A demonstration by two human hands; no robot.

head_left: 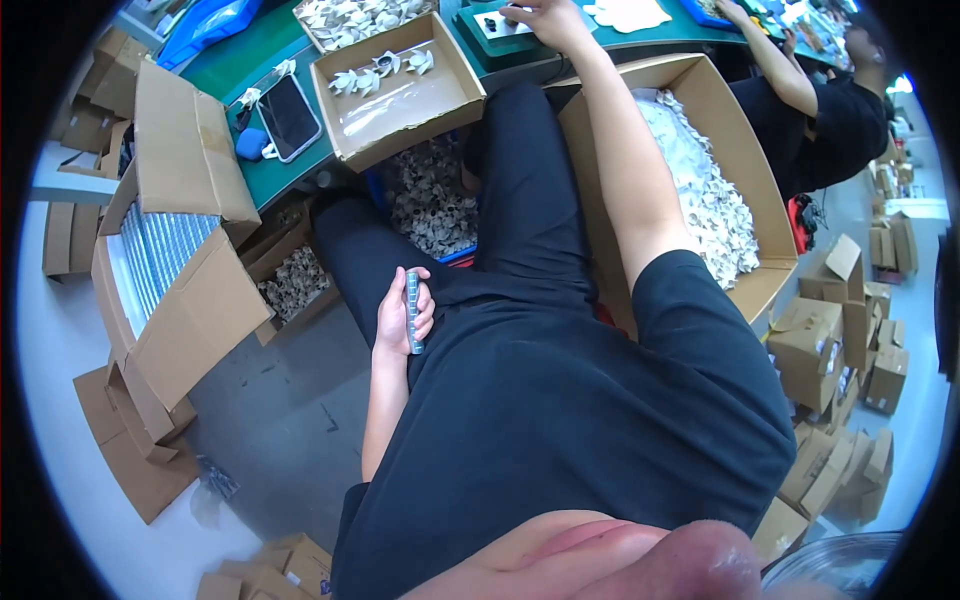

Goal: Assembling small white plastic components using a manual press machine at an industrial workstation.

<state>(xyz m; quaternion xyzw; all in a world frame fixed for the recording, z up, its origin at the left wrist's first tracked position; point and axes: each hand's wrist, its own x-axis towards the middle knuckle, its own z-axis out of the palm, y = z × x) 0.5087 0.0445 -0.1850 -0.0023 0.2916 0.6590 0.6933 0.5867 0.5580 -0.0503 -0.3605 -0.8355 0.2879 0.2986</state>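
Observation:
My left hand (pixel 395 318) rests at my lap with its fingers wrapped round a segmented grey rod (pixel 413 312), held upright along the palm. My right arm reaches to the green bench, where my right hand (pixel 545 18) is closed at the fingertips. Right by those fingertips lies a white plate (pixel 487 27) with small black pieces on it. What the fingers pinch, if anything, is too small to make out. Left of that hand, an open cardboard tray (pixel 470 92) holds several white finned impellers (pixel 387 64).
A large carton of white parts (pixel 735 215) stands beside my right arm. At left, an open carton (pixel 180 310) holds silvery rods (pixel 165 255). A phone (pixel 290 118) lies on the bench (pixel 215 75). Another person (pixel 830 130) sits at right. Below are bins of parts (pixel 435 195).

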